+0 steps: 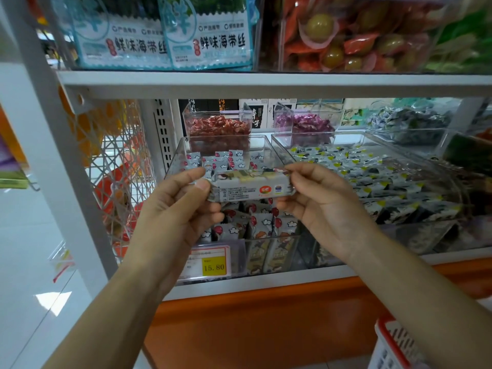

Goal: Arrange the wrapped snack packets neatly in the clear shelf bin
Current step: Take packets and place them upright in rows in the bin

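At mid-frame your left hand (pixel 183 198) and right hand (pixel 314 198) pinch opposite ends of a snack packet (pixel 247 186) above the clear bin (pixel 173 161); it looks light, crinkly, slippery, so grip the crimped ends

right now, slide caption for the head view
Left hand and right hand hold a wrapped packet at the clear shelf bin

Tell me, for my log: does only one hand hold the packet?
No, the left hand and right hand each pinch an end of the packet.
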`<state>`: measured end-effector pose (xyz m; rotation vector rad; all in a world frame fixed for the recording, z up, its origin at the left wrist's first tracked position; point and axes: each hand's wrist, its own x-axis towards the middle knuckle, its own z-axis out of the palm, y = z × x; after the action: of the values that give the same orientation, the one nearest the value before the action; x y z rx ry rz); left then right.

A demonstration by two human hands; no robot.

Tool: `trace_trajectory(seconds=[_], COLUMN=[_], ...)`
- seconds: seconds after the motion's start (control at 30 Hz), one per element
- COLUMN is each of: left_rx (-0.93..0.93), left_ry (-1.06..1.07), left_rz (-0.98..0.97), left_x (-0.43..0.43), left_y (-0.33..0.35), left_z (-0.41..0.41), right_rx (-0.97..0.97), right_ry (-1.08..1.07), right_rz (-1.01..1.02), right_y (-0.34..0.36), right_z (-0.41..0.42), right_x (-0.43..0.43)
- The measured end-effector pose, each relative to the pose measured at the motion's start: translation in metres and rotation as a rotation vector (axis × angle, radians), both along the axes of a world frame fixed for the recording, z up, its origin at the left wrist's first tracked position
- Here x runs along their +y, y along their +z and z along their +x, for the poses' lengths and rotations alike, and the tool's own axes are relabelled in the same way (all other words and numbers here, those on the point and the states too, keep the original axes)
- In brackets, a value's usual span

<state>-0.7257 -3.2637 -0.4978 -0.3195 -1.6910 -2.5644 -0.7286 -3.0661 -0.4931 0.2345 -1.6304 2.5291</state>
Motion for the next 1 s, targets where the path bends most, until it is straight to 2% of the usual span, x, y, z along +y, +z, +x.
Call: trace_trajectory(seconds=[0.13, 0.27, 0.4, 0.5, 0.7, 1.0], left_rx=[-0.053, -0.003, 0.070, 0.115, 0.224, 0.515], left_ry=[-0.096, -0.045, 0.035, 0.018, -0.025, -0.014], left_rz=[-0.007, -0.107, -0.222, -0.278, -0.364, -0.737], left_x=[0.001, 0.002, 0.004, 0.006, 0.011, 0.015], left_y=[0.003, 0.001, -0.003, -0.004, -0.004, -0.007], left_z=[0.000, 0.001, 0.001, 0.002, 0.005, 0.010], right_rx=[0.176, 0.255, 0.240, 0.235, 0.217, 0.171], right_ry=[-0.065, -0.073, -0.133, -0.218, -0.180, -0.327], right_rz=[0.198, 0.305, 0.377, 0.457, 0.596, 0.550], right_y=[-0.001, -0.001, -0.003, -0.007, -0.003, -0.002], right_z=[0.001, 0.002, 0.003, 0.003, 0.004, 0.002], right_x=[0.004, 0.002, 0.000, -0.003, -0.003, -0.003])
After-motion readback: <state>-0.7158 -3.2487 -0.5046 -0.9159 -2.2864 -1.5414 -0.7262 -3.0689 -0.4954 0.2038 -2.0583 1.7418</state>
